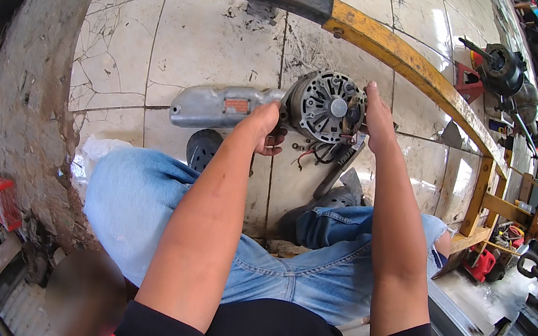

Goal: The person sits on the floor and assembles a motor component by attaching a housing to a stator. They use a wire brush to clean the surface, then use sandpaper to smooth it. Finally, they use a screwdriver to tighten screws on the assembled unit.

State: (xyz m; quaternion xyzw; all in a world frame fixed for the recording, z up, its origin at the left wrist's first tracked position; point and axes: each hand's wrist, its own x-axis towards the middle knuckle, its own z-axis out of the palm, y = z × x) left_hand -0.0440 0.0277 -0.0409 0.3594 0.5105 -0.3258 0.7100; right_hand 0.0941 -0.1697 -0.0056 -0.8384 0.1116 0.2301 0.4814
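Observation:
An alternator (329, 106) with a slotted grey metal end faces up between my two hands above the tiled floor. My left hand (265, 127) grips its left side, the fingers curled under and partly hidden behind it. Along the opposite edge my right hand (378, 114) presses with fingers stretched upward, closing the hold from the right. Loose wires (325, 154) show just below the housing. A long silver metal cover (208, 107) with a red label lies on the tiles, and its right end passes behind my left hand and the alternator.
A yellow steel beam (399, 53) with a dark end slants over the floor beyond the alternator, joining a yellow frame (481, 189) at right. Near my shoe a dark flat metal bar (338, 172) lies on the tiles. Other machine parts (505, 70) stand at far right; a red box (4, 202) sits at left.

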